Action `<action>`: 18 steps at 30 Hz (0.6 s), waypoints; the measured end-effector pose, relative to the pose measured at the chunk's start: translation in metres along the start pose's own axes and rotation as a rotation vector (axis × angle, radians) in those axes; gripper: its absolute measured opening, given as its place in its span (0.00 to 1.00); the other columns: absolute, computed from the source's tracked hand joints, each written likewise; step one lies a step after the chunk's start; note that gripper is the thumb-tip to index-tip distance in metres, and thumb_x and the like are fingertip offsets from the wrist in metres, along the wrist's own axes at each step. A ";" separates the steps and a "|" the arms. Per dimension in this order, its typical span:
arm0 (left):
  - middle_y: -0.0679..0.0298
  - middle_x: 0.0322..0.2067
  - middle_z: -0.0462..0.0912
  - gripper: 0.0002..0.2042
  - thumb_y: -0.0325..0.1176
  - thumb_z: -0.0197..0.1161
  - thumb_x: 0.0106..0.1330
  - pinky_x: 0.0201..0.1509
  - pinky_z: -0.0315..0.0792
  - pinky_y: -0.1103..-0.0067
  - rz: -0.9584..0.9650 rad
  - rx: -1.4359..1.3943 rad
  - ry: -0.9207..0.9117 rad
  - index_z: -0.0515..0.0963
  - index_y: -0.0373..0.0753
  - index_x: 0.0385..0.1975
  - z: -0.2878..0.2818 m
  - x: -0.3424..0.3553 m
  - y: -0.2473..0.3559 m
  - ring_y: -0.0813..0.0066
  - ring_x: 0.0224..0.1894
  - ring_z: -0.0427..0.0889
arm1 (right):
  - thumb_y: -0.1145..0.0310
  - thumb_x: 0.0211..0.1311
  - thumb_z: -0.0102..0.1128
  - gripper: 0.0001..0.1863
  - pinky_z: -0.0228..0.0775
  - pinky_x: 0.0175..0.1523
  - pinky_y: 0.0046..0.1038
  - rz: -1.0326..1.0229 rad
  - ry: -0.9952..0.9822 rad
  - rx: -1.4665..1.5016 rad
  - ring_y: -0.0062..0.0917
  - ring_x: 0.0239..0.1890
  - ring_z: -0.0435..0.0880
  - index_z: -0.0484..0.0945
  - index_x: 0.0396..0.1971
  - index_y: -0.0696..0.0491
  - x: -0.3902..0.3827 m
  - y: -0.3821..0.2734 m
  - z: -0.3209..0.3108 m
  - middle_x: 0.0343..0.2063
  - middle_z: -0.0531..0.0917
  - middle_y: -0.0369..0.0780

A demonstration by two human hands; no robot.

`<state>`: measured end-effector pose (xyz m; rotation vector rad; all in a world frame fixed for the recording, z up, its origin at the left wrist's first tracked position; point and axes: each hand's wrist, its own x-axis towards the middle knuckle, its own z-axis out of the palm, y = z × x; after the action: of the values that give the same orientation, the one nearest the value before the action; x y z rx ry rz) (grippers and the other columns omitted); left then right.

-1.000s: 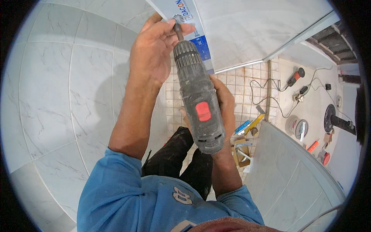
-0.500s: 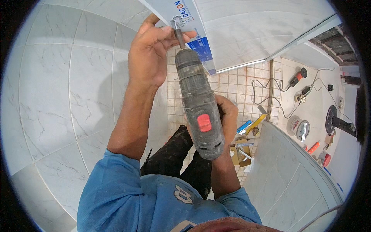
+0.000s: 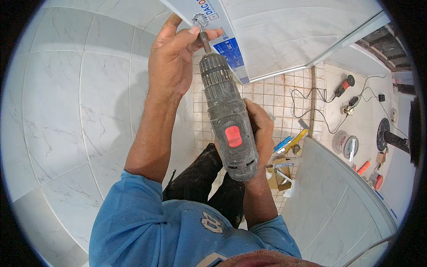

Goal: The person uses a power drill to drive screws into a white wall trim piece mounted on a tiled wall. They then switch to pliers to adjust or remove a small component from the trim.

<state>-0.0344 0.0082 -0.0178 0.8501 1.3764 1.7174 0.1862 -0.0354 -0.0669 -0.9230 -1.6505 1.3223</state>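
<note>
now right hand (image 3: 262, 129) grips drill (image 3: 227, 113), nudged forward; bit (image 3: 205, 43) likely nearer frame (image 3: 230, 51); left hand (image 3: 171, 60) beside bit, hold unclear

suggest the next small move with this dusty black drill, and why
Perhaps ease the left hand back from the slim dark metal bit: thumb and fingers sit close to the tip, by the flat pale strip with blue print, while the right hand holds the dusty black drill.
</note>
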 end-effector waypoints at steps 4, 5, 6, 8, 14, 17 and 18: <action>0.51 0.44 0.89 0.23 0.31 0.58 0.74 0.65 0.72 0.68 0.019 -0.040 -0.029 0.67 0.30 0.66 0.002 -0.002 -0.002 0.53 0.58 0.86 | 0.69 0.50 0.83 0.37 0.82 0.55 0.31 -0.057 -0.004 -0.157 0.34 0.49 0.90 0.77 0.61 0.61 0.001 -0.003 0.001 0.53 0.87 0.49; 0.51 0.44 0.89 0.23 0.31 0.58 0.74 0.65 0.72 0.68 0.016 -0.032 -0.023 0.67 0.30 0.66 0.003 -0.003 -0.001 0.53 0.58 0.86 | 0.69 0.50 0.83 0.38 0.82 0.55 0.31 -0.071 -0.013 -0.153 0.33 0.49 0.90 0.76 0.62 0.60 0.002 -0.002 0.001 0.53 0.87 0.48; 0.51 0.44 0.89 0.23 0.31 0.57 0.74 0.65 0.72 0.68 0.012 -0.023 -0.017 0.67 0.30 0.66 0.004 -0.003 0.001 0.53 0.58 0.86 | 0.68 0.50 0.83 0.38 0.82 0.55 0.31 -0.104 0.007 -0.109 0.33 0.50 0.90 0.77 0.62 0.60 0.000 0.003 0.004 0.53 0.87 0.48; 0.51 0.45 0.89 0.23 0.30 0.57 0.75 0.65 0.72 0.68 0.013 -0.023 -0.025 0.67 0.29 0.66 0.004 -0.004 0.001 0.53 0.58 0.86 | 0.68 0.49 0.83 0.38 0.82 0.56 0.31 -0.139 0.025 -0.081 0.33 0.50 0.90 0.77 0.61 0.60 0.001 0.004 0.004 0.53 0.87 0.48; 0.52 0.45 0.90 0.22 0.30 0.56 0.76 0.64 0.73 0.68 0.043 -0.054 -0.051 0.67 0.29 0.67 0.000 -0.004 -0.002 0.54 0.58 0.86 | 0.69 0.50 0.82 0.37 0.82 0.57 0.31 -0.170 -0.003 -0.154 0.33 0.50 0.90 0.77 0.61 0.60 0.005 -0.001 -0.001 0.53 0.87 0.48; 0.51 0.44 0.90 0.22 0.30 0.55 0.76 0.63 0.74 0.68 0.025 -0.042 -0.041 0.66 0.29 0.67 -0.002 -0.006 -0.002 0.54 0.59 0.86 | 0.69 0.49 0.82 0.37 0.82 0.58 0.33 -0.140 -0.022 -0.156 0.34 0.52 0.89 0.77 0.61 0.60 0.003 -0.005 -0.002 0.54 0.86 0.49; 0.51 0.44 0.90 0.22 0.30 0.54 0.76 0.63 0.74 0.68 0.011 -0.048 -0.043 0.66 0.29 0.67 -0.003 -0.004 -0.002 0.53 0.59 0.86 | 0.69 0.48 0.82 0.37 0.81 0.58 0.33 -0.169 -0.013 -0.146 0.34 0.52 0.89 0.77 0.61 0.60 0.003 -0.002 -0.003 0.55 0.86 0.49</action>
<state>-0.0349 0.0029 -0.0205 0.8642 1.2987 1.7237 0.1871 -0.0318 -0.0637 -0.8392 -1.8122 1.1085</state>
